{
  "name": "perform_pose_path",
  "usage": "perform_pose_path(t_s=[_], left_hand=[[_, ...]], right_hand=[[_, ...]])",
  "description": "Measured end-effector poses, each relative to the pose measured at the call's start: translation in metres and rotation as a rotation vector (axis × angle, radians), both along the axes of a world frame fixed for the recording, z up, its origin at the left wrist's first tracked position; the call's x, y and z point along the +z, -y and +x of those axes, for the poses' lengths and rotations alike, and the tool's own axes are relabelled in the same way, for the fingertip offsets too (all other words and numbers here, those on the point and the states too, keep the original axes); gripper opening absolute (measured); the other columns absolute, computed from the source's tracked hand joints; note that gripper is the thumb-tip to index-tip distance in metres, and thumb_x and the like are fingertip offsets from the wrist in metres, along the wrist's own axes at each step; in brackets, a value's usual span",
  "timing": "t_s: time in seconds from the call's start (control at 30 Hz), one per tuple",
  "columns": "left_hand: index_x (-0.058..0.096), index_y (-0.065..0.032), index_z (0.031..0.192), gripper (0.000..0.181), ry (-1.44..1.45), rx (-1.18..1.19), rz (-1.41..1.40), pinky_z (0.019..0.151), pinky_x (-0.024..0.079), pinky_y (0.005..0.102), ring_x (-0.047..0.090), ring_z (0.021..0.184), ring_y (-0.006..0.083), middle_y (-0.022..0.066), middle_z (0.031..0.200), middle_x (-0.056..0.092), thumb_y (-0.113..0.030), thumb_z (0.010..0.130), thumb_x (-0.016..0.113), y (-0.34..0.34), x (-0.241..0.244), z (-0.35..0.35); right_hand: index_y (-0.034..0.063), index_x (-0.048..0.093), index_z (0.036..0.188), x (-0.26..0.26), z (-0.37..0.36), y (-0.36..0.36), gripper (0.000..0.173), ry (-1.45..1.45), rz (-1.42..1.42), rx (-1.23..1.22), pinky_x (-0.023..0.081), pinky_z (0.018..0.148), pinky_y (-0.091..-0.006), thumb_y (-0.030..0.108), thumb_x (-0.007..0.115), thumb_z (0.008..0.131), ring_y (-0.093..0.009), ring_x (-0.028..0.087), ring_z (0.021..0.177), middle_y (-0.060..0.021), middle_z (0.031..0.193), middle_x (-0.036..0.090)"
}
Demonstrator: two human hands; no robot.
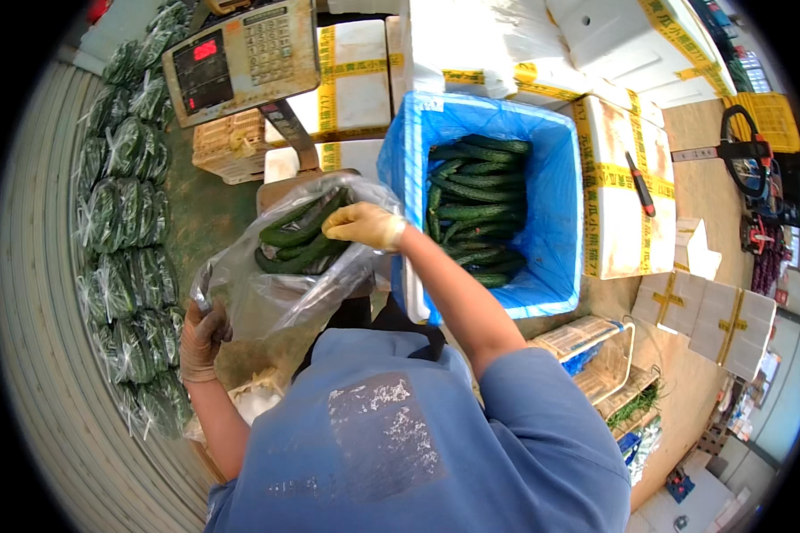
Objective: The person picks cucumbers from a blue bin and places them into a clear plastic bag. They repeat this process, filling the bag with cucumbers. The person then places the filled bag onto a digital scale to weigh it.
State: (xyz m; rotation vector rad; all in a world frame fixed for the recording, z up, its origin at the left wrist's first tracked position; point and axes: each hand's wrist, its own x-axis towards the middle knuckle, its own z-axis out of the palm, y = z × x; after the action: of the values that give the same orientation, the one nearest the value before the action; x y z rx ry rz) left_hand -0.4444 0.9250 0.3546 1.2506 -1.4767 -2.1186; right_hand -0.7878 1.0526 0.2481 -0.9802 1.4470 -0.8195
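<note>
My left hand [203, 336], in a soiled work glove, pinches the gathered edge of a clear plastic bag [260, 306] and holds it out to the left. Several dark green cucumbers [293, 236] lie in the bag, which rests on the platform of a weighing scale [277, 193]. Reaching into the bag's mouth, my right hand [363, 225] in a pale yellow glove has its fingers curled on one cucumber; the fingertips are partly hidden. Beside the bag stands a crate lined with blue plastic [547, 220], with more cucumbers [480, 193] stacked along its left side.
The scale's display head [240, 63] stands on a post behind the bag. Bagged cucumbers [130, 213] line the shutter wall at left. Taped white foam boxes [630, 200] flank the crate, one with a red-and-black handled knife [640, 186] on top. A plastic basket [593, 353] sits at right.
</note>
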Motion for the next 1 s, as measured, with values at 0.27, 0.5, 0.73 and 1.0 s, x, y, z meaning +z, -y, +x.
perform_pose_path(t_s=[0.27,0.5,0.73,1.0], left_hand=[[0.044,-0.0093,0.139,0.056,0.058,0.044,-0.077,0.054,0.040,0.0235,0.040,0.055,0.0074,-0.0043,0.065,0.042,-0.022,0.086,0.060,-0.019,-0.005,-0.060],[0.047,-0.0061,0.135,0.054,0.184,0.105,-0.104,0.058,0.042,0.0246,0.045,0.060,0.0082,-0.0019,0.071,0.047,-0.024,0.086,0.060,-0.038,0.000,-0.092],[0.058,-0.0051,0.113,0.030,0.256,0.140,-0.112,0.059,0.045,0.0286,0.048,0.062,0.0116,0.0008,0.075,0.049,-0.019,0.087,0.059,-0.053,0.000,-0.101],[0.051,-0.0049,0.131,0.049,0.310,0.013,-0.253,0.061,0.047,0.0286,0.049,0.062,0.0104,0.0001,0.072,0.051,-0.017,0.085,0.061,-0.055,-0.023,-0.098]], right_hand=[[0.0071,0.064,0.090,-0.105,-0.150,-0.210,0.016,0.461,0.307,-1.357,0.053,0.067,-0.0330,0.022,0.063,0.086,-0.016,0.064,0.080,-0.0057,0.081,0.065],[-0.0044,0.046,0.108,-0.192,-0.148,-0.218,0.029,1.006,0.533,-1.913,0.059,0.064,-0.0447,0.009,0.058,0.086,-0.036,0.064,0.075,-0.0222,0.098,0.054],[0.0026,0.056,0.100,-0.217,-0.140,-0.202,0.028,0.704,0.782,-1.771,0.055,0.058,-0.0338,0.017,0.068,0.080,-0.024,0.059,0.074,-0.0137,0.097,0.055],[0.0061,0.047,0.134,-0.242,-0.114,-0.190,0.070,0.939,0.625,-1.705,0.044,0.090,-0.0580,0.020,0.074,0.071,-0.034,0.056,0.108,-0.0172,0.130,0.053]])
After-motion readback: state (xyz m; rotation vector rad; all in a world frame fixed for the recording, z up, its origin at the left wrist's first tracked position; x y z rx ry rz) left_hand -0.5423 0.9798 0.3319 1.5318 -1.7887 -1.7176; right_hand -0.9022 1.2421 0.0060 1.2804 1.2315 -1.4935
